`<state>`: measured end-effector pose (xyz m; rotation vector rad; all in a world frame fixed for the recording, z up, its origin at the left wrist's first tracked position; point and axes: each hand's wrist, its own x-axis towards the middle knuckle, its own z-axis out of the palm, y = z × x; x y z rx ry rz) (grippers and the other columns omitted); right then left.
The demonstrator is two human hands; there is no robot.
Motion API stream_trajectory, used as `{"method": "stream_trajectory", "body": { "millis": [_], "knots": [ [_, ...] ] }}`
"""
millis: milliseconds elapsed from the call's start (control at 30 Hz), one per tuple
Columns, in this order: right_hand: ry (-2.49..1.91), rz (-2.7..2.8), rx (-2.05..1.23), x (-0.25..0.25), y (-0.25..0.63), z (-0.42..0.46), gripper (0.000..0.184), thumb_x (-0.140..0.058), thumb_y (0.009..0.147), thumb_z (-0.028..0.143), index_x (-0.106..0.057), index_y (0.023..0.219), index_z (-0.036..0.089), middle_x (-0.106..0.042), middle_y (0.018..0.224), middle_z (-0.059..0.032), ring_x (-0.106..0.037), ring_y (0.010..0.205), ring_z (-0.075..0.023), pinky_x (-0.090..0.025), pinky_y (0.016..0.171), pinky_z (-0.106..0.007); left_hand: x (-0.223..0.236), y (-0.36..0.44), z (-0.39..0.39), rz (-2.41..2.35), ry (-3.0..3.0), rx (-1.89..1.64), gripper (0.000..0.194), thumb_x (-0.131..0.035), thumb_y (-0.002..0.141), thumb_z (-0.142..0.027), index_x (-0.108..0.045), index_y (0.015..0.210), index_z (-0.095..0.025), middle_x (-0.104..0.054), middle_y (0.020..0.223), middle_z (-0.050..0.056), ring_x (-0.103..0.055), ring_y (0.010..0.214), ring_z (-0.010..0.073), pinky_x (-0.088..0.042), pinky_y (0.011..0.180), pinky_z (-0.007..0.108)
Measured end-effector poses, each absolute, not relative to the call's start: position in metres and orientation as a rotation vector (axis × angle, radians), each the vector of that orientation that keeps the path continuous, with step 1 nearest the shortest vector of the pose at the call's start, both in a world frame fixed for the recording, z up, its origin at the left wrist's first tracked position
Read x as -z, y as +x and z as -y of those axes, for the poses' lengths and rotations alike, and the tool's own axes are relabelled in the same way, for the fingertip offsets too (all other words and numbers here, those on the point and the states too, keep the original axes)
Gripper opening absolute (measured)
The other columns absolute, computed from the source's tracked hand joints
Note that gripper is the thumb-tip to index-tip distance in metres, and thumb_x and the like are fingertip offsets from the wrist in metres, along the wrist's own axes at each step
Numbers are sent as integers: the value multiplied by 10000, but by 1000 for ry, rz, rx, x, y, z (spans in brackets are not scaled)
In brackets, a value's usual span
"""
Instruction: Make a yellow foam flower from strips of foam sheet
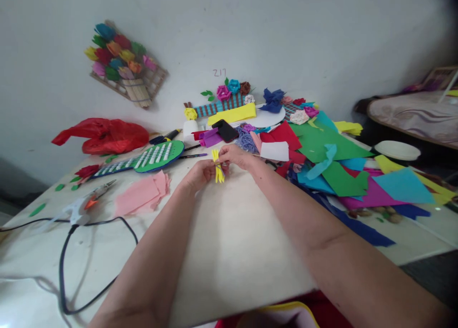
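A small bundle of yellow crepe paper [218, 169], narrowed at its middle by a thin greyish tie, stands upright between my two hands above the table. My left hand [203, 173] grips the bundle from its left side, fingers curled round it. From the upper right, my right hand [234, 157] pinches at the bundle's middle, where the tie runs; its fingertips partly cover the strand. Behind my hands lie a purple pen [193, 156] and a dark phone [225, 130].
To the left are pink paper sheets [143, 194], a corded glue gun [79, 212], a green-and-white paddle shape [157, 156] and a red plastic bag [107, 136]. Coloured paper sheets [322, 142] heap up at right, beside a white bowl [397, 149]. Paper flowers [229, 90] lean against the wall.
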<state>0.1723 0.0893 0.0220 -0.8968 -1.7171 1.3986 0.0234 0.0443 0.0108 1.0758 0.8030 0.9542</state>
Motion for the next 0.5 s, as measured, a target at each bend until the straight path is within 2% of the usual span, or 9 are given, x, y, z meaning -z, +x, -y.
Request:
{"method": "stream_trajectory", "body": {
  "millis": [100, 267, 500],
  "knots": [
    [-910, 1718, -1375, -22, 172, -89, 146, -631, 564, 84, -497, 561, 141, -500, 435, 53, -434, 378, -54, -320, 392, -181, -10, 20, -47, -784, 1015, -907, 268, -486, 678, -213, -648, 805, -39, -681, 757, 166, -649, 755, 238, -490, 724, 351],
    [-924, 1738, -1331, -22, 171, -87, 140, -632, 557, 81, -504, 562, 138, -496, 452, 54, -443, 395, -57, -332, 401, -184, -5, 17, -46, -799, 1133, -897, 265, -597, 653, -169, -652, 878, -39, -681, 844, 164, -649, 771, 237, -490, 743, 342],
    [-868, 1773, -1372, -19, 173, -87, 132, -651, 571, 122, -521, 586, 137, -499, 453, 48, -440, 404, -59, -327, 421, -195, -3, 20, -44, -807, 1206, -944, 277, -665, 637, -215, -659, 854, -44, -679, 795, 145, -639, 680, 193, -492, 647, 287]
  ]
}}
